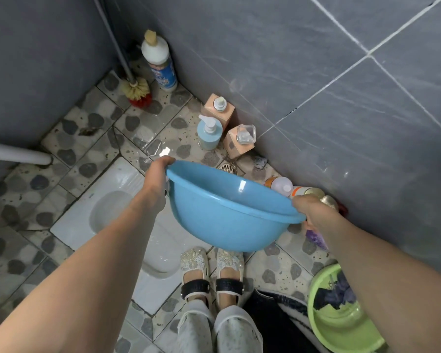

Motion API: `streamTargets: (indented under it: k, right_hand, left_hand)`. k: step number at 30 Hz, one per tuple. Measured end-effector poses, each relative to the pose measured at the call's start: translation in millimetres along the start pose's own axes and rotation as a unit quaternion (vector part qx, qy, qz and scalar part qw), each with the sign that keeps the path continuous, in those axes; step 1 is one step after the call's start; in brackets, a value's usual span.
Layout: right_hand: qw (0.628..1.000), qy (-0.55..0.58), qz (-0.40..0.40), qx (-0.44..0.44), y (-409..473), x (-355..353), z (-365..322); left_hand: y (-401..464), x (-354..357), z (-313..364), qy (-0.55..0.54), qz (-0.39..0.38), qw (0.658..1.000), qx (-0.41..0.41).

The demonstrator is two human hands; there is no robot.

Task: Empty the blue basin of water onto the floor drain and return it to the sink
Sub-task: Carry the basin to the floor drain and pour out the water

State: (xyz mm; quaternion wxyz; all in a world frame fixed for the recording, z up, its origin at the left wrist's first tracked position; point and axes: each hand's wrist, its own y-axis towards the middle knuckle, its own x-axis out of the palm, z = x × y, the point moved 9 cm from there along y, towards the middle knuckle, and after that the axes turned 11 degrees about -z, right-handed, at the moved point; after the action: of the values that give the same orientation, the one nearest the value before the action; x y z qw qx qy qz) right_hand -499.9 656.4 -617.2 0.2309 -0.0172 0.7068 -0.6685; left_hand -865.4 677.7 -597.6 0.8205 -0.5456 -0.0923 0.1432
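Note:
I hold a round blue plastic basin (pixel 222 217) in mid-air over the bathroom floor, tilted with its far rim lower and its opening facing away from me. My left hand (pixel 158 171) grips the rim on the left, and my right hand (pixel 313 212) grips the rim on the right. Just beyond the far rim, a metal floor drain (pixel 227 168) shows partly in the pebble-pattern tiles. The floor around it looks wet and shiny. I cannot see water inside the basin. The sink is out of view.
A white squat toilet (pixel 117 207) lies left of my feet (pixel 211 271). Pump bottles (pixel 209 133) stand along the grey tiled wall, more bottles (pixel 280 186) lie near the drain. A toilet brush (pixel 136 91) and cleaner bottle (pixel 159 62) fill the corner. A green basin (pixel 341 324) sits at lower right.

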Motion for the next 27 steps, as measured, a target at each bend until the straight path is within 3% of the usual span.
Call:
streamTargets:
  k: [2, 5, 9, 12, 17, 23, 27]
  right_hand:
    - [0.999, -0.024, 0.035, -0.022, -10.5, -6.8, -8.0]
    - [0.999, -0.035, 0.002, 0.006, -20.8, -0.1, 0.3]
    - [0.991, -0.077, 0.094, -0.055, -44.7, -13.2, -6.7]
    - [0.996, -0.051, 0.050, -0.056, -46.7, -5.4, -2.2]
    - [0.983, -0.095, 0.129, -0.094, -81.5, -8.8, 2.7]
    - [0.982, -0.111, 0.108, -0.106, -121.8, -3.8, 16.4]
    - [0.986, -0.062, 0.099, -0.118, -156.5, -8.1, 39.2]
  left_hand:
    - [-11.2, -1.7, 4.7, 0.008, -0.004, 1.000, 0.006]
    - [-30.5, -11.3, 2.4, 0.012, 0.015, 1.000, -0.018]
    - [-45.2, -25.9, -10.8, 0.007, 0.021, 0.999, -0.037]
    - [-58.2, -36.6, -16.9, -0.001, 0.045, 0.998, -0.044]
    - [-81.0, -45.5, -15.5, 0.068, 0.048, 0.996, -0.010]
    - [-125.2, -61.1, -9.4, 0.120, 0.067, 0.990, 0.012]
    - [-166.8, -63.3, -9.4, 0.077, 0.062, 0.995, 0.024]
